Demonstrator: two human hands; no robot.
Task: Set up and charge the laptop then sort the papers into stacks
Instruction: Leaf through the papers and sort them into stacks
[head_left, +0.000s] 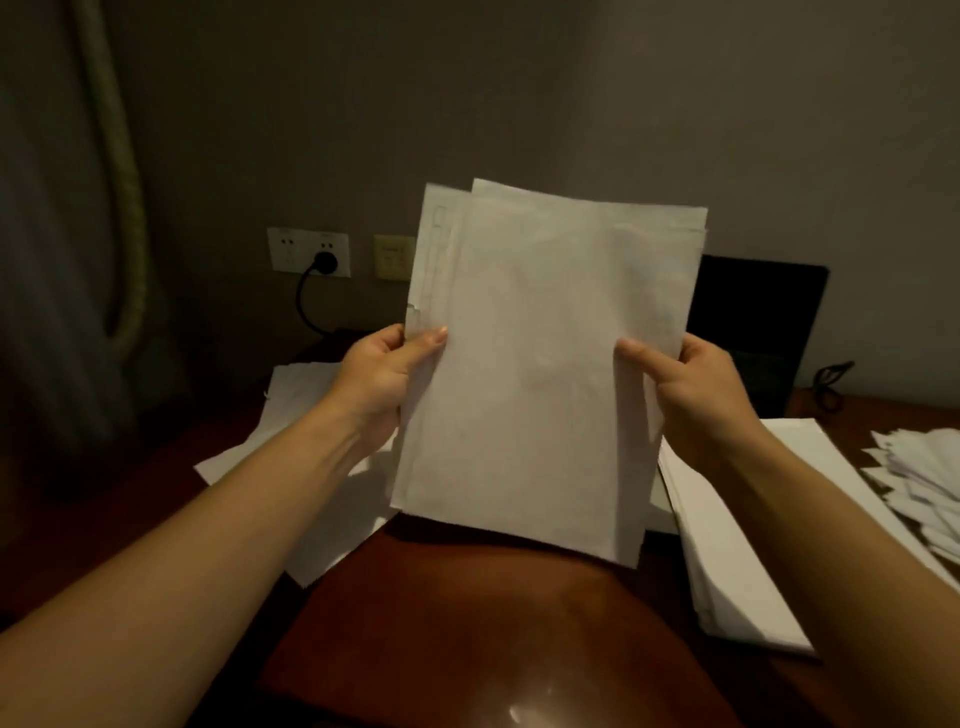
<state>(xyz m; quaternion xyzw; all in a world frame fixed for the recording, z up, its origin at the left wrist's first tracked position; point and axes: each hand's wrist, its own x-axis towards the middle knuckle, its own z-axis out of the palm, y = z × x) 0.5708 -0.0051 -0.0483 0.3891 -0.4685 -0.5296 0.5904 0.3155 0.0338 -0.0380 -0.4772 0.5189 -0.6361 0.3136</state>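
Note:
I hold a sheaf of white papers (535, 374) upright above the brown desk (467, 623). My left hand (382, 382) grips its left edge, thumb on the front. On the right edge my right hand (696, 395) grips the same sheaf the same way. Behind the sheaf stands the open black laptop (758, 317), mostly hidden by the papers. A black plug (326, 261) sits in the white wall socket (309, 252), its cable running down toward the desk.
Loose white sheets (322, 493) lie on the desk at the left. A neat white stack (743, 545) lies at the right, and a messy pile of smaller papers (924, 483) at the far right. A curtain (78, 208) hangs at the left.

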